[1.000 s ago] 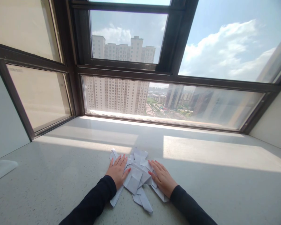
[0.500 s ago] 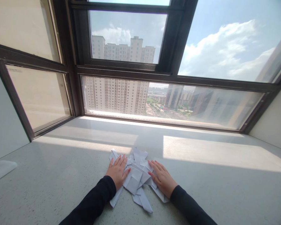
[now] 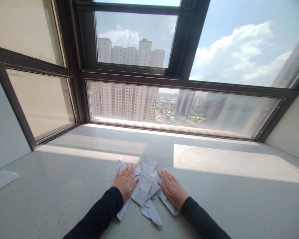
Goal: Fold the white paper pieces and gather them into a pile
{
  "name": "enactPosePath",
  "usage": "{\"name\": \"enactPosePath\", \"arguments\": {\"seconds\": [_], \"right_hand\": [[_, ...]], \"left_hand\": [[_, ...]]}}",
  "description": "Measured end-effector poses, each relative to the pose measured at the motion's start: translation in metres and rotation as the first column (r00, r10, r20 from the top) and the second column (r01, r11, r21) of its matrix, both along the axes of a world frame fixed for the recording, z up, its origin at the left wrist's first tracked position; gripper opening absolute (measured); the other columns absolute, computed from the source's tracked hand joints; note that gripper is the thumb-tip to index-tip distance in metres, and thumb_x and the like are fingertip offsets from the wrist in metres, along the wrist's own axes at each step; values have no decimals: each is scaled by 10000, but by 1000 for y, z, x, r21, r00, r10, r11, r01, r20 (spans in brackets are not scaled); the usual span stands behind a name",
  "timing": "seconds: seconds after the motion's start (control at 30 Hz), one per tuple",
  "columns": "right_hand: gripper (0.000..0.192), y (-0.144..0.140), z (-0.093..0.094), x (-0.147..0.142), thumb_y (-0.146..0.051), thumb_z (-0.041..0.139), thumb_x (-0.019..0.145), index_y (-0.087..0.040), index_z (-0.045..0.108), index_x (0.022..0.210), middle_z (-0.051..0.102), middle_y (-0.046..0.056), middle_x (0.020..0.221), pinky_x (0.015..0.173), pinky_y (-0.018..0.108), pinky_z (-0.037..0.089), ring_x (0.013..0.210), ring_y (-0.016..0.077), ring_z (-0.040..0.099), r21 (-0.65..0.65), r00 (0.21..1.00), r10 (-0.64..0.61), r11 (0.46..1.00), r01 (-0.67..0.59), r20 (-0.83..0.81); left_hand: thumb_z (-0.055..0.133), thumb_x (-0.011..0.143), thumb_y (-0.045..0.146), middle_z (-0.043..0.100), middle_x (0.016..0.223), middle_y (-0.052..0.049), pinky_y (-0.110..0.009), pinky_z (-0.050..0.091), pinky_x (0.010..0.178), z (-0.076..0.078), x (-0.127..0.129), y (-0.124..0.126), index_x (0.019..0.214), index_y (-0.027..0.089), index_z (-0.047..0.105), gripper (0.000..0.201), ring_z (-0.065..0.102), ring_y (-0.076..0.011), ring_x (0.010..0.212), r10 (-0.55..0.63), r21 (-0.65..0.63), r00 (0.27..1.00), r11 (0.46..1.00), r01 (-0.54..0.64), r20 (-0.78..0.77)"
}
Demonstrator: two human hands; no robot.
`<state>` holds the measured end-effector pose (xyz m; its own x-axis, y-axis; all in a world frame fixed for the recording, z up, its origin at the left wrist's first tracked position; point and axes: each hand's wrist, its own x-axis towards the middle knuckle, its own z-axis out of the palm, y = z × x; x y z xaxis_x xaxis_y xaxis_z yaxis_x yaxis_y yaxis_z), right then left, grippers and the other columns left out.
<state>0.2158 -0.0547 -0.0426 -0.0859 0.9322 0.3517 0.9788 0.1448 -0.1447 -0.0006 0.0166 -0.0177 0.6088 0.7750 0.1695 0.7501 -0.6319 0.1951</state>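
Note:
A heap of folded white paper pieces (image 3: 145,191) lies on the grey speckled window ledge (image 3: 64,192), close in front of me. My left hand (image 3: 125,182) rests flat on the heap's left side, fingers spread. My right hand (image 3: 172,190) lies flat on the heap's right side, fingers pointing up and left. Both palms press down on the paper; neither hand grips any piece. Dark long sleeves cover both forearms.
A wide dark-framed window (image 3: 181,79) closes off the far edge of the ledge, with tall buildings and sky behind it. A pale flat object (image 3: 1,179) lies at the ledge's left edge. White walls stand at both sides. Sunlit patches cross the ledge.

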Motion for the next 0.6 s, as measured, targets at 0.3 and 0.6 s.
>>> {"name": "enactPosePath", "arguments": {"seconds": [0.3,0.6], "right_hand": [[425,-1,2,-1,-346,325,783,-160,429,1150,480,108,1148,873,405,351,1099,225,376,-20,1000,-5,1000,5,-5],[427,0,2,0,-360,323,781,-161,442,1140,485,108,1144,863,404,363,1092,228,385,-18,1000,-8,1000,8,5]], "left_hand": [[218,794,415,318,1278,-71,-447,189,939,-2,0,1,1195,171,360,491,246,-226,1176,-3,8,1000,1000,3,3],[220,793,416,318,1278,-74,-451,194,939,-2,0,2,1192,162,363,494,245,-228,1177,-6,7,1000,1000,6,-2]]}}
